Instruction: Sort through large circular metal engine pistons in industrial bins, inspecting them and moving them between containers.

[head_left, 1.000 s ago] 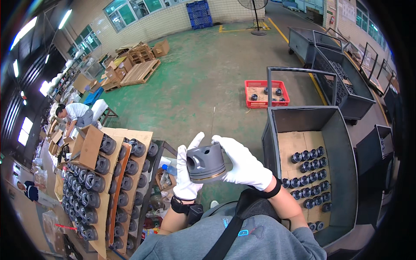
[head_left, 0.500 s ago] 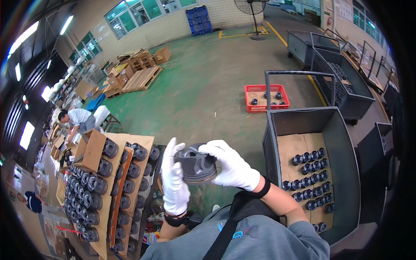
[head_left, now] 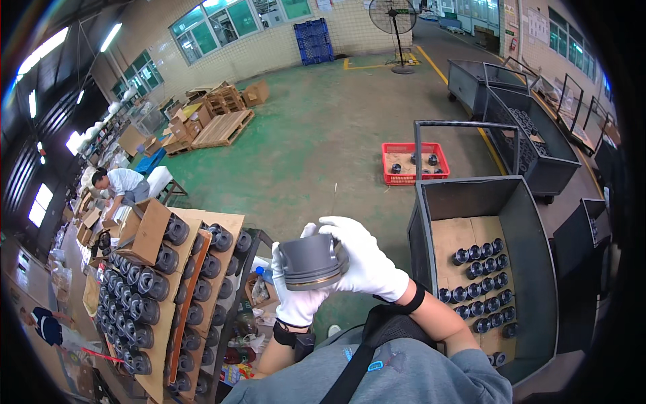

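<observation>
A dark grey engine piston (head_left: 308, 261) with ring grooves and a brass-coloured lower edge is held upright in front of my chest. My right hand (head_left: 363, 259), in a white glove, grips it from the right side, with fingers over the back. From the left and below, my left hand (head_left: 296, 306), also gloved in white, closes around it; part of its fingers is hidden behind the piston. Black bands circle both wrists. To my left, many similar pistons (head_left: 145, 310) stand in rows on cardboard sheets (head_left: 232, 225).
On the right stands a grey metal cart (head_left: 538, 269) with rows of pistons on cardboard. A red crate (head_left: 417, 176) with several pistons lies ahead on the floor. Further carts (head_left: 531, 145), wooden pallets (head_left: 222, 128) and a standing fan (head_left: 397, 34) are beyond. A person (head_left: 124, 185) bends over at the left.
The piston has been turned, so its side wall now faces me instead of its open cut-out. My left hand has shifted from beside it to under and around it.
</observation>
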Action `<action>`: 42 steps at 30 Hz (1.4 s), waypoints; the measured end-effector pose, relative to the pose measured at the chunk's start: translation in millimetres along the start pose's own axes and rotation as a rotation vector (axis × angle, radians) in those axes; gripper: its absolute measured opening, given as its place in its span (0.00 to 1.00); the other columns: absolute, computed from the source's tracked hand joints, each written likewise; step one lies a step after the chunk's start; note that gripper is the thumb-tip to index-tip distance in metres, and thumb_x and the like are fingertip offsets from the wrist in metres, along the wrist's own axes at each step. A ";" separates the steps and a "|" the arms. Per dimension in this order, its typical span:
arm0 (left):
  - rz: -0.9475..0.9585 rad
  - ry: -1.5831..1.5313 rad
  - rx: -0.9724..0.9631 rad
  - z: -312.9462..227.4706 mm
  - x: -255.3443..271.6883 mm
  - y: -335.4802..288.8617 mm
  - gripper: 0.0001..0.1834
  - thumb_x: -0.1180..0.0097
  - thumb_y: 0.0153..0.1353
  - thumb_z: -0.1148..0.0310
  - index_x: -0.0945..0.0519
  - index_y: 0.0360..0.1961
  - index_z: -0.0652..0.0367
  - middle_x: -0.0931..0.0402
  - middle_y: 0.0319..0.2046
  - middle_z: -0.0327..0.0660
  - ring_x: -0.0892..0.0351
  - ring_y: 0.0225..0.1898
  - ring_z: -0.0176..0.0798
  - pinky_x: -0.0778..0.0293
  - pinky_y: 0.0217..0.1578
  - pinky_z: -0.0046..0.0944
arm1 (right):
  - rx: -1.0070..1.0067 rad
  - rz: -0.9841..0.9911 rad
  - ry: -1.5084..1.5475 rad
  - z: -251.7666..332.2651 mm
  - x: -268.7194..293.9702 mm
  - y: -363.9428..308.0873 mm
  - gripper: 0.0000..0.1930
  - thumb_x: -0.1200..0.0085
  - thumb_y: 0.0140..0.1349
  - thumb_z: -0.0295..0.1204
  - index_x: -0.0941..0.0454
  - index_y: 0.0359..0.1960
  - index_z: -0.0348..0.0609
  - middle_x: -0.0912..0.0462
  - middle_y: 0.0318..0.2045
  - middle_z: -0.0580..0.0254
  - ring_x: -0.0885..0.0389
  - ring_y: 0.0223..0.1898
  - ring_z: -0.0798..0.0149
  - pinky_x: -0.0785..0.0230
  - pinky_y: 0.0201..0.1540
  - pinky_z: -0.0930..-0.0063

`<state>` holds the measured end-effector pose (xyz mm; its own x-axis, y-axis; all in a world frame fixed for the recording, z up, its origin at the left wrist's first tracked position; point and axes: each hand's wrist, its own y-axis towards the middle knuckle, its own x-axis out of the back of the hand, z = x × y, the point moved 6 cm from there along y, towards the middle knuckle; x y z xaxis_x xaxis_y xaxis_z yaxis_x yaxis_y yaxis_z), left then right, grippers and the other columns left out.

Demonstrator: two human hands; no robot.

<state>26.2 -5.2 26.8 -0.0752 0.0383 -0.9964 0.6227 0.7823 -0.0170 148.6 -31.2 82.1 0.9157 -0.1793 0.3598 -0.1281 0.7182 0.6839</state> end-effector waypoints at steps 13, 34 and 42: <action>-0.176 0.618 -0.246 -9.7 -5.4 -3.9 0.28 0.57 0.75 0.50 0.34 0.69 0.54 0.24 0.56 0.45 0.24 0.57 0.42 0.28 0.61 0.47 | -0.187 0.081 0.032 4.7 27.2 -21.6 0.53 0.22 0.38 0.42 0.36 0.68 0.40 0.26 0.60 0.47 0.25 0.60 0.47 0.29 0.60 0.60; 0.147 1.096 -0.349 -47.2 -60.0 -39.3 0.58 0.59 0.60 0.23 0.42 0.73 0.65 0.39 0.69 0.51 0.39 0.68 0.45 0.47 0.69 0.45 | -0.164 0.069 0.766 -33.0 -23.9 -16.2 0.46 0.21 0.38 0.24 0.37 0.60 0.47 0.36 0.66 0.53 0.34 0.67 0.57 0.40 0.69 0.59; 0.256 0.880 -0.396 -68.5 -50.8 -31.4 0.57 0.45 0.57 0.29 0.44 0.73 0.65 0.40 0.71 0.51 0.41 0.71 0.47 0.47 0.72 0.49 | -0.035 -0.001 0.274 -9.0 -21.9 7.3 0.41 0.22 0.39 0.24 0.32 0.57 0.48 0.31 0.63 0.50 0.28 0.63 0.54 0.32 0.63 0.59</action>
<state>-42.9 10.8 83.7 -0.6253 0.5562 -0.5474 0.4081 0.8310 0.3781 130.9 -16.0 73.5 0.9854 0.0051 0.1703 -0.1180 0.7414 0.6606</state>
